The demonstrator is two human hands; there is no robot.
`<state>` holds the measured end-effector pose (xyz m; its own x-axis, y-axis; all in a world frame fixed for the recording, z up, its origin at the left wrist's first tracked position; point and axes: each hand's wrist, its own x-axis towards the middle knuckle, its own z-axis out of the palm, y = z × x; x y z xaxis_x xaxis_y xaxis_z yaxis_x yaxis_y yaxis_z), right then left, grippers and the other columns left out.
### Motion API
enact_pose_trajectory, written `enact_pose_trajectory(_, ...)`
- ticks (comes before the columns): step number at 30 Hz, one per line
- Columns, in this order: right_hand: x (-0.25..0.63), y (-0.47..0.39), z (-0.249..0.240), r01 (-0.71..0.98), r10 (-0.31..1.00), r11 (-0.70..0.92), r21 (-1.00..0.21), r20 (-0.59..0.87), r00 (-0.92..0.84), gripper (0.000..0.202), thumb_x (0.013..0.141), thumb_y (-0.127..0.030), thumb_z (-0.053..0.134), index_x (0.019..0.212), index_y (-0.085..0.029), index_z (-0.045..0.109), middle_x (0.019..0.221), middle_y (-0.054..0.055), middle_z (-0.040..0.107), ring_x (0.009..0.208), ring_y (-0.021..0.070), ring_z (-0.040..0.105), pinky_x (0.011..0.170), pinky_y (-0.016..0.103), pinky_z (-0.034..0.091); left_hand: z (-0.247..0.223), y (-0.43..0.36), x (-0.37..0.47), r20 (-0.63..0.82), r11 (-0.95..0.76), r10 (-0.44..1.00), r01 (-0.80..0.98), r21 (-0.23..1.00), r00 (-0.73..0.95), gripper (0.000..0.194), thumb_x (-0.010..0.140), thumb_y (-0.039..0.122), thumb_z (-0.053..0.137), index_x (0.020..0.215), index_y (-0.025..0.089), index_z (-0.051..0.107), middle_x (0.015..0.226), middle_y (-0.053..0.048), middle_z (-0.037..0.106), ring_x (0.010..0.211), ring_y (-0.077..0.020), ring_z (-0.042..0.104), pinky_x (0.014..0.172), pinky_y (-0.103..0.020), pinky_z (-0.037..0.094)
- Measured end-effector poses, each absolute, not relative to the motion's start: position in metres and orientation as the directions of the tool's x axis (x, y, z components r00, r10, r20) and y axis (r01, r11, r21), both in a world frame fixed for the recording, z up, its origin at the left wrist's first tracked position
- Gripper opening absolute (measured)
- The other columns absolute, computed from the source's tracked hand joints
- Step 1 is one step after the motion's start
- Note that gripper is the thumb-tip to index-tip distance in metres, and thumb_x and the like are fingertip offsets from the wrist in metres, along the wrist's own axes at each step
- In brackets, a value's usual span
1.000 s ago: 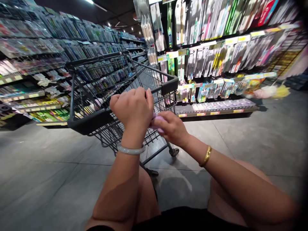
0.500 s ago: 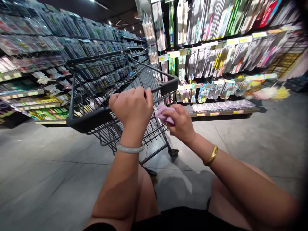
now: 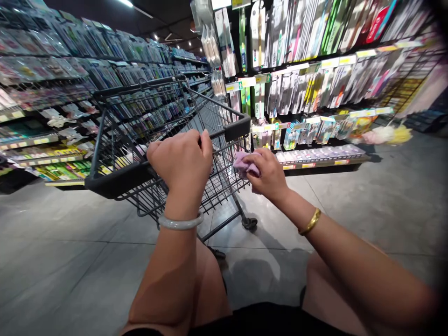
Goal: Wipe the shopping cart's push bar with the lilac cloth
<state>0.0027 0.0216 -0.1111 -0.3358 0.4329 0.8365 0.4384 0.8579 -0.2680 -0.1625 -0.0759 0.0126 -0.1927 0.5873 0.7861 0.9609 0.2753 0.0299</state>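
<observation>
My left hand (image 3: pixel 180 161) is wrapped round the handle bar of a dark wire shopping cart (image 3: pixel 117 182), with a pale bangle at the wrist. Its knuckles face up and cover the middle of the handle. My right hand (image 3: pixel 268 175) clutches a crumpled lilac cloth (image 3: pixel 243 163), just right of the cart's rear corner and apart from the handle. A gold bracelet circles that wrist. Through the wire sides of the basket the floor and shelves show.
Toothbrush packs (image 3: pixel 280 39) hang on a shelf rack to the right, above a low ledge (image 3: pixel 322 156). Tall shelves of packaged goods (image 3: pixel 66 39) line the left. A cart wheel (image 3: pixel 249 224) rests on the grey tiled floor (image 3: pixel 87 233).
Cart and left hand sit slightly further left in view. The right hand with the cloth has moved a little right, away from the handle.
</observation>
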Motion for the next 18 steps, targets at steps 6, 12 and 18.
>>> enact_pose_trajectory(6,-0.011,0.003,-0.122,0.342,0.37,0.917,-0.206,0.76,-0.534,0.033,0.076,-0.02,0.067,0.108,-0.028,0.062,0.112,0.005,0.06,0.1,0.0201,0.055,0.078,0.032,0.049,0.017,-0.079,-0.153,0.823,0.209,0.55,0.977,0.032,-0.144,0.043,0.098,0.044,0.032,0.086,0.026,0.069,0.094,-0.007,0.069,0.094,-0.0281,0.056,0.093,-0.048,0.026)
enact_pose_trajectory(12,0.0,0.019,-0.099,0.344,0.445,0.878,-0.333,0.831,-0.334,0.032,0.077,-0.017,0.063,0.109,-0.024,0.062,0.11,0.007,0.056,0.104,0.0212,0.054,0.091,0.037,0.049,0.01,-0.067,-0.135,0.772,0.031,0.63,0.997,0.077,-0.079,0.038,0.098,0.039,0.034,0.115,0.033,0.068,0.105,-0.005,0.07,0.101,-0.0276,0.057,0.099,-0.049,0.025)
enact_pose_trajectory(18,-0.007,0.01,-0.106,0.35,0.458,0.876,-0.332,0.801,-0.385,0.032,0.077,-0.018,0.063,0.108,-0.024,0.061,0.111,0.008,0.056,0.104,0.0226,0.053,0.088,0.038,0.049,0.005,-0.059,-0.132,0.765,0.126,0.637,0.992,0.018,-0.095,0.041,0.097,0.045,0.036,0.12,0.028,0.065,0.102,-0.01,0.068,0.098,-0.0314,0.054,0.09,-0.048,0.026)
